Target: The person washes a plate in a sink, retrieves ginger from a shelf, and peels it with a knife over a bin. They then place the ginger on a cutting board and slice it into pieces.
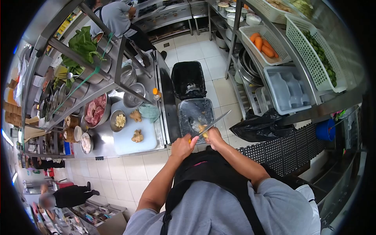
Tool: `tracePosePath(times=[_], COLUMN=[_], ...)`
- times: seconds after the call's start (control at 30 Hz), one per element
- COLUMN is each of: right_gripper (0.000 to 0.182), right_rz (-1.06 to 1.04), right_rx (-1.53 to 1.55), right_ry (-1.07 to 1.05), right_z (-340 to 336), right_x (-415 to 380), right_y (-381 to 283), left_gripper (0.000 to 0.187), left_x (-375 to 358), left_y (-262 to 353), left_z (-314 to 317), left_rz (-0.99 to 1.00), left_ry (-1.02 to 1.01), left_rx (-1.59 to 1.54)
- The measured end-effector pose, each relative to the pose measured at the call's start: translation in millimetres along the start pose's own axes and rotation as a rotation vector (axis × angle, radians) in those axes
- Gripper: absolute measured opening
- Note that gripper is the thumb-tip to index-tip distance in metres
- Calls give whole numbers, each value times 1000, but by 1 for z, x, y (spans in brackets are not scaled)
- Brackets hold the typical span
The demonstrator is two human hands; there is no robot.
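Observation:
My left hand [183,147] is closed round the orange handle of a knife [216,122], whose long blade points up to the right. In my right hand [214,138] is a piece of ginger [203,131], held against the blade. Both hands are over a dark plastic bin [196,106] with scraps inside. To the left, a white cutting board [145,137] bears two ginger roots [137,136] and a metal bowl [118,120] of pale yellow pieces.
A bowl of raw meat [95,111], an orange-capped bottle [156,92] and a green cloth [149,112] are on the left counter. Beyond stands a black-lined bin [188,80]. Shelves at right hold carrots [264,46] in a basket. A co-worker [113,19] stands far left.

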State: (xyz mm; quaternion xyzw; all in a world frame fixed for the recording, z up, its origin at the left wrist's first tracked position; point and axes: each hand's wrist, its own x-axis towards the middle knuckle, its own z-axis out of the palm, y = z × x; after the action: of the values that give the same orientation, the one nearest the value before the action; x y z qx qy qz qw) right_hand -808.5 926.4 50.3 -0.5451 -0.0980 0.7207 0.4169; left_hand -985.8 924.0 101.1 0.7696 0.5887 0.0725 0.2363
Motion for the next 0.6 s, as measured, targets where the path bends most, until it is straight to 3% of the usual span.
tracePosePath(times=[0.07,0.23,0.37,0.53,0.57,0.6], right_gripper=[31,31,31,30,30,32], right_rz=[-11,197,207,-116,-117,134], right_rx=[5,-44,-38,-137,-137,-58], right_ry=[6,-168,-210,186,187,-60], right_z=[-5,-6,-3,14,5,-11], right_x=[4,4,7,-4,4,20], right_y=[5,-11,-7,6,2,-1], left_gripper=[53,54,56,58,57,57], left_x=[-2,-4,-5,-12,-11,-12], left_y=[0,1,-5,-8,-8,-6], left_z=[1,-1,-1,9,6,4], left_rz=[0,-21,-27,-27,-27,-30], left_ry=[-7,4,5,35,33,28], left_rx=[5,18,17,-9,-1,7])
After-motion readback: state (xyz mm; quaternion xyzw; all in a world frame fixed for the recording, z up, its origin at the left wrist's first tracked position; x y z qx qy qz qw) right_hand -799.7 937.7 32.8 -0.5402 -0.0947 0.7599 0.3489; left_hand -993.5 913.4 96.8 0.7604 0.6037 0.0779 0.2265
